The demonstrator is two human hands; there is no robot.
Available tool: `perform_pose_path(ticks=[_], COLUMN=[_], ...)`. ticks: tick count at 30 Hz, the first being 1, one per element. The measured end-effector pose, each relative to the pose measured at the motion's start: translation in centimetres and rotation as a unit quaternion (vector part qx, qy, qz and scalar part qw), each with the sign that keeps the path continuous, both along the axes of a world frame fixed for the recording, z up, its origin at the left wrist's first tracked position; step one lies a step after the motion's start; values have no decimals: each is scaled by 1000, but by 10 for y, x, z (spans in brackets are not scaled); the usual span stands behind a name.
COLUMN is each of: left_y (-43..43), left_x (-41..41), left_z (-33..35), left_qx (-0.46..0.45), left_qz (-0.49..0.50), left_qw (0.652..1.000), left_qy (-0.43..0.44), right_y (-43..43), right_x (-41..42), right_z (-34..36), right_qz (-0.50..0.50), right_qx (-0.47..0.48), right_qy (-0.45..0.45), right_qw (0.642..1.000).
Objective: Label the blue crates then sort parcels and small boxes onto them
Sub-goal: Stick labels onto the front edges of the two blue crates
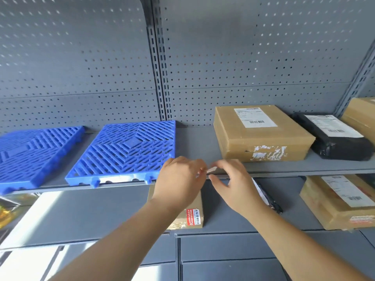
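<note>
Grip, left: a small white label (211, 169) is pinched at one end by the fingertips of the left hand (180, 179).
Grip, right: the label's other end is touched by the curled forefinger of the right hand (231, 181); the thumb is held just below it. Whether a true pinch is made there cannot be told.
Label position: held in the air between both hands, just in front of the upper shelf (194, 142) at its front edge, to the right of the nearer blue crate.
Lower shelf: a small cardboard box (193, 217) with a red sticker is partly hidden by the left wrist; a dark flat parcel (265, 196) is seen behind the right wrist; a taped brown box (341, 203) is lain at the far right.
Upper shelf, left: two blue crates are lain flat side by side, the near crate (125, 151) just left of the hands, the second crate (34, 155) beyond it, apart.
Upper shelf, right: a large cardboard box (261, 136) with a shipping label, a black parcel (334, 138) just beside it, and another brown box (362, 116) at the edge of view.
Back: a grey perforated panel (81, 57) is mounted behind the shelf.
</note>
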State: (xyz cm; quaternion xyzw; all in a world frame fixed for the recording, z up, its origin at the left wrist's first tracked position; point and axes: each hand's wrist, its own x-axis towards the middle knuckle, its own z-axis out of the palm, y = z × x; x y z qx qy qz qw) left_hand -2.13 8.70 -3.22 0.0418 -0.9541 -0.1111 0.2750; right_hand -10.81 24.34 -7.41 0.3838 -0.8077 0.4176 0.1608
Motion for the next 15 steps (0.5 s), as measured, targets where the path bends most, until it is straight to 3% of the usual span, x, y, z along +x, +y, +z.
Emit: perform_pose_path(ticks=[5, 9, 15], left_y=[-18, -51, -108], left_x=[20, 30, 44], left_z=[25, 36, 37], left_qx=[100, 151, 142], left_qz=[23, 66, 99], left_qw=[993, 985, 984], left_qy=[56, 44, 44], right_y=[-30, -60, -110], right_x=[4, 5, 11], right_z=[10, 19, 39], right_qz=[31, 27, 26], right_qx=[-9, -20, -13], right_qy=[-44, -84, -26], right_qw=[999, 996, 999])
